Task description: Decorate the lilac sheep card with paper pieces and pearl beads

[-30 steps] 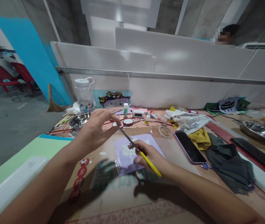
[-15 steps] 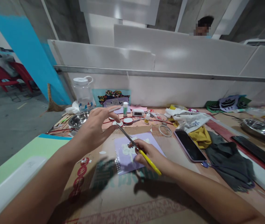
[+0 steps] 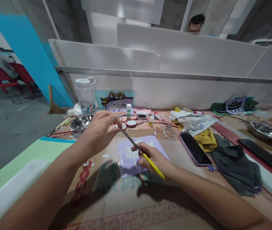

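Observation:
My right hand (image 3: 151, 156) is closed around a long, thin metal tool with a yellow handle (image 3: 154, 166), seen edge-on, perhaps scissors. The tool slants up and left over a lilac notebook (image 3: 158, 147) with a spiral edge and a pale cut-out shape on its cover. At the tool's tip, the thumb and forefinger of my left hand (image 3: 102, 129) come together. Whatever is between them is too small to make out. A thin pale stick-like thing (image 3: 121, 114) juts out by the left fingers.
Behind lie a steel bowl (image 3: 82, 122), a glue stick (image 3: 128, 111), a small dropper bottle (image 3: 151, 119) and a clear ring (image 3: 170, 133). A phone (image 3: 194, 149) and cloths (image 3: 231, 159) are on the right. A green board (image 3: 52, 147) lies left. A large clear jug (image 3: 85, 94) stands at the back.
My left hand has shifted slightly, and the pale thing at its fingers now points further right. The right hand and the tool have barely moved. A person's head behind the partition moved left.

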The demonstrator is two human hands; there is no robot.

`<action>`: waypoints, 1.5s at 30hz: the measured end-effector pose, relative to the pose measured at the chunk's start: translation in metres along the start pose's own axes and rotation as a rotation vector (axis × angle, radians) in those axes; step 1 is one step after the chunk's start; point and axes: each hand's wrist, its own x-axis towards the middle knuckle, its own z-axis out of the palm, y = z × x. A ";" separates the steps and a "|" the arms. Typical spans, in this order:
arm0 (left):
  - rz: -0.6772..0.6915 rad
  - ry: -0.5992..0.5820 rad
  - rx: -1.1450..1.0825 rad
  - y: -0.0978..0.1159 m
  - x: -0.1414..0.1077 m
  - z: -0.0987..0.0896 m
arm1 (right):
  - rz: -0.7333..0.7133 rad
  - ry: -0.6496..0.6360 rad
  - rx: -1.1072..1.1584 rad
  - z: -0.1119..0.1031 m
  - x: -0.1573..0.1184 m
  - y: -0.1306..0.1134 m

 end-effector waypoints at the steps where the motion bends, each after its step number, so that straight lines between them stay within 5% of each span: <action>1: -0.005 -0.003 0.002 0.000 0.000 0.001 | 0.001 0.000 -0.002 0.000 0.000 0.000; 26: 0.101 0.089 0.071 -0.001 0.000 0.002 | 0.030 0.033 -0.048 -0.002 0.001 -0.007; 34: -0.048 0.129 0.093 -0.004 -0.001 -0.003 | 0.060 0.048 -0.180 -0.005 0.003 -0.012; 39: -0.273 0.155 0.130 -0.008 -0.002 -0.019 | 0.077 0.056 -0.499 -0.034 0.012 -0.005; 45: -0.307 0.113 0.057 0.000 0.000 -0.022 | 0.300 0.197 -0.905 -0.109 0.017 0.006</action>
